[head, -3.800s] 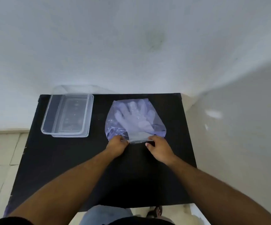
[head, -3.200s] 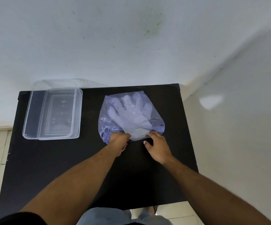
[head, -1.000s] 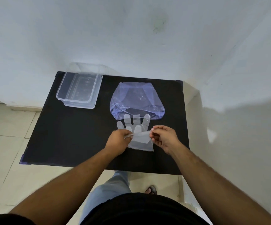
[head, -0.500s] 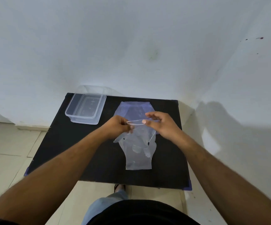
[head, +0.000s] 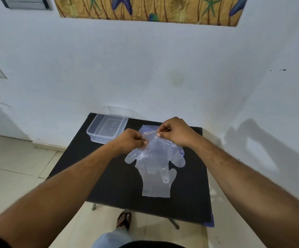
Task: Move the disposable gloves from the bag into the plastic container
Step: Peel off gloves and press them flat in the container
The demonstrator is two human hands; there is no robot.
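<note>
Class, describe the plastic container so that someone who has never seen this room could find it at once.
Start at the black table against the white wall. At its far left corner, to the left of both hands, sits the plastic container. It is a clear, rigid, open rectangular box that looks empty, unlike the soft, floppy gloves and bluish bag beside it.

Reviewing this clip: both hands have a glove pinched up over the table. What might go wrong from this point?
1. The held glove, pinched by the left hand and right hand, looks layered; thin gloves may cling and go over together or drop.
2. Another glove lies on the black table and could be left behind.
3. The plastic container sits off to the left, so a limp glove may drape over its rim.
</note>
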